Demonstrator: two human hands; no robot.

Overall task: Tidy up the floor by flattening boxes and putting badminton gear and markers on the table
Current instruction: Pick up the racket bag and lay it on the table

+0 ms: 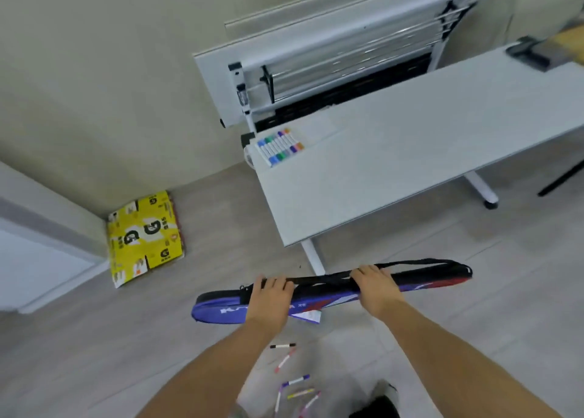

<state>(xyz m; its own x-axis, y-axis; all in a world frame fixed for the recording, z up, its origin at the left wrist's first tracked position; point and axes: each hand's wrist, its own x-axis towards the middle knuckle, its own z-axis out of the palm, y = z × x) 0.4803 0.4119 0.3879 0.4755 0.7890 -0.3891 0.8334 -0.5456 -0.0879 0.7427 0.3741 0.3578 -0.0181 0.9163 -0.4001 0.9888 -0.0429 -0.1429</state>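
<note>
Racket bag: a long purple, black and red badminton racket bag (221,310) is hanging level in the air, lying crosswise in front of the person, just short of the near edge of the table (410,152).
Left hand: the left hand (271,294) is gripping the bag from above near its wider purple end, fingers curling over the black top edge.
Right hand: the right hand (376,288) is gripping the bag from above nearer its middle, fingers wrapping over the far side; the narrow red end is sticking out well past it to the right.
Strap: a black strap (410,263) is arching loosely above the bag's right half.
Loose markers: several markers (295,381) are lying scattered on the floor (94,338) below the forearms, apart from each other.
Marker set: a row of coloured markers in a tray (279,147) is sitting at the table's left end, near its far corner.
Flattened box: a yellow printed cardboard box (145,237) is lying flat on the floor against the wall, well left of the bag.
Folded table: a white folded table (316,57) is leaning behind the standing one.
</note>
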